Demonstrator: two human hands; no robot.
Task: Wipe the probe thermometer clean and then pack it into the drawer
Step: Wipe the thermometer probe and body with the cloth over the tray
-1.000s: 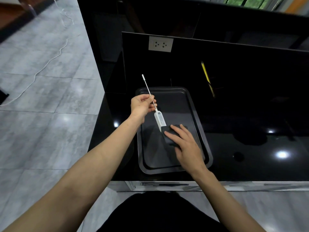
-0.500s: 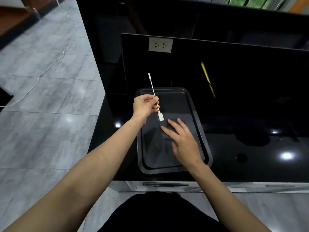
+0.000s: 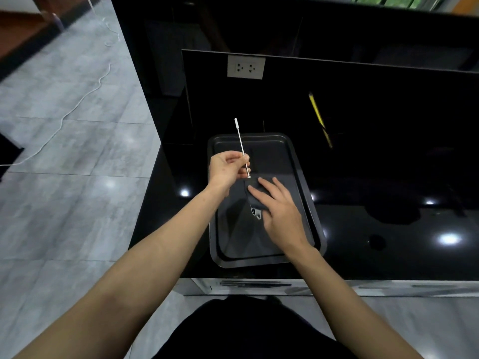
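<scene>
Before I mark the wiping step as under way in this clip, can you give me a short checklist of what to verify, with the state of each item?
1. Left hand pinches the thin white probe thermometer by its metal stem: ok.
2. Right hand presses the dark grey cloth over the thermometer's body: ok.
3. The work stays over the dark rectangular metal tray on the glossy black counter: ok.
4. Thermometer wiped clean: cannot tell, its body is mostly hidden under the cloth.
5. Drawer open and ready for packing: cannot tell, only a strip of cabinet front shows under the counter edge.
</scene>
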